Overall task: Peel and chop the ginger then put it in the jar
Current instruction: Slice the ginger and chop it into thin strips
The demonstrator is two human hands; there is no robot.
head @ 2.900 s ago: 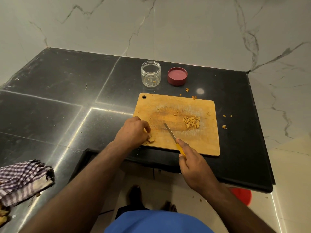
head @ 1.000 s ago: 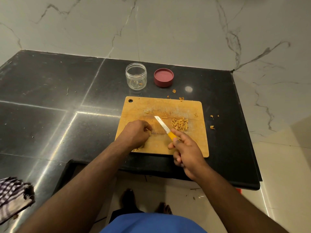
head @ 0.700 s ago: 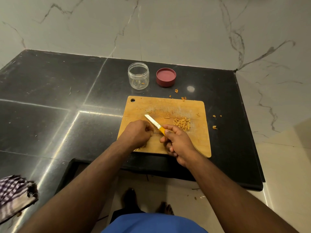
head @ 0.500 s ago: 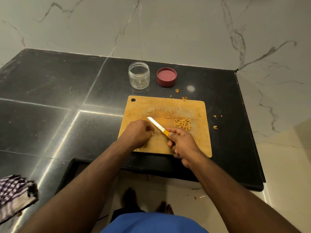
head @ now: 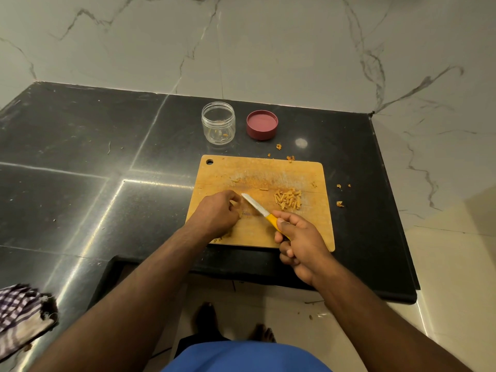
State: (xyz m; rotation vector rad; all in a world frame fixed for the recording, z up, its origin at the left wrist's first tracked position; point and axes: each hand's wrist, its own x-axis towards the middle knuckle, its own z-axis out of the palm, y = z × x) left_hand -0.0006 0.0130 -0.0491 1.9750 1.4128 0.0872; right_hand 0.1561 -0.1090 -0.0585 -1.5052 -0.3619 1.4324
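Far left, worktop (head: 80, 157) edge: checked cloth (head: 21, 315), not in use.

Centre: wooden board (head: 214, 173) near front edge of worktop. Left hand (head: 218, 214) on board, fingers curled down over a small ginger piece (head: 234, 203); piece mostly hidden, only a sliver shows by the fingertips. A few scraps at board's near edge under the wrist.

Behind board: clear jar (head: 218, 123), open, only a few bits at the bottom. Red lid (head: 262, 124) just beside it, upturned.

Knife (head: 255, 206): blade tip close to left fingertips, angled back twd right hand (head: 298, 237), which grips the yellow handle. Can't tell if edge touches board.

Right of blade: pile of chopped ginger (head: 287, 200) on board. Stray bits (head: 339, 203) off board on worktop, more behind board.

Judgement: mid-chop, jar filling barely begun.

Risks:
- Blade v. close to left fingertips, piece tiny; slip = nicked finger.
- Small piece could roll or shoot out under pressure, more strays on worktop.
- Board sits near front edge; a hard push could shift it.
- Jar light and narrow; careless transfer could spill bits or tip it.
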